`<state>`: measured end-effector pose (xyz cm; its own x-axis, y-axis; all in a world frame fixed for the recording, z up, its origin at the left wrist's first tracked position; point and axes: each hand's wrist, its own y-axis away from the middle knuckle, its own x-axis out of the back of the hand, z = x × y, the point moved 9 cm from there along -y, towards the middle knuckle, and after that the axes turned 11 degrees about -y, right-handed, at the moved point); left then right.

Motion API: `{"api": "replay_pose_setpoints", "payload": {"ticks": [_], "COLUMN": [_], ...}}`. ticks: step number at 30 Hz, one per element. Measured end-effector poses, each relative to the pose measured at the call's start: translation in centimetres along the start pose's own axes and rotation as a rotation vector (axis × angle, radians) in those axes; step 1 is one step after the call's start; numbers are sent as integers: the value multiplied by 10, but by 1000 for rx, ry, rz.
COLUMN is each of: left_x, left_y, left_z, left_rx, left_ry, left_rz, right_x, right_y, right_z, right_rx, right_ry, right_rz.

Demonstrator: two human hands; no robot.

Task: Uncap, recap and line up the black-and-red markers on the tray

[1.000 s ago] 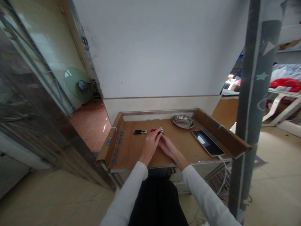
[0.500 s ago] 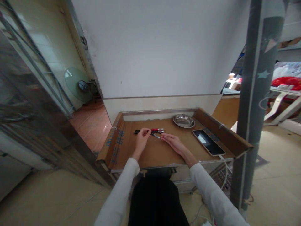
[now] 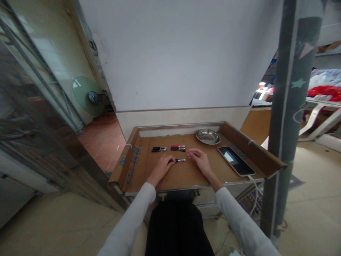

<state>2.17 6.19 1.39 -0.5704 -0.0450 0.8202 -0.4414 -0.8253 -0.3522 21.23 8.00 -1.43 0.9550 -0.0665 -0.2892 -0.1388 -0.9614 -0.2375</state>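
Left of the steel dish (image 3: 208, 137) and nearer the person, the left hand (image 3: 163, 168) pinched the dark end of a slim silver-tipped piece (image 3: 181, 160) between thumb and fingertips. The right hand (image 3: 201, 162), closer to the dish, was loosely half-curled, holding nothing visible. Also left of the dish lay a red-and-black pair (image 3: 178, 147) of similar pieces, with a black pair (image 3: 159, 149) farther from it; the phone (image 3: 236, 161) lay to the dish's near right.
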Motion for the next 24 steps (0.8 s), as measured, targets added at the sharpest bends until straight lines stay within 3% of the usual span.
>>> {"api": "replay_pose_setpoints", "payload": {"ticks": [4,8,14,20,24], "left_x": [-7,-10,-3,-11,-15], "left_y": [-23,-38,-34,-31,-33], "left_z": [10,7,4,12,11], "left_rx": [-28,2,-29,-148,-126], "left_ry": [-190,-289,-287,-272,-291], "left_rz": [59,73,156,111,86], "right_x": [-10,-38,-70,-47,-48], "right_y": [-1,-2,2,-1,1], "right_z": [-16,-14,-1,-3,-2], "right_rx": [216,331,441,434,417], "right_ry": [359,726,864,1015,1121], "right_rz": [-30,-217,-453,-280,-282]}}
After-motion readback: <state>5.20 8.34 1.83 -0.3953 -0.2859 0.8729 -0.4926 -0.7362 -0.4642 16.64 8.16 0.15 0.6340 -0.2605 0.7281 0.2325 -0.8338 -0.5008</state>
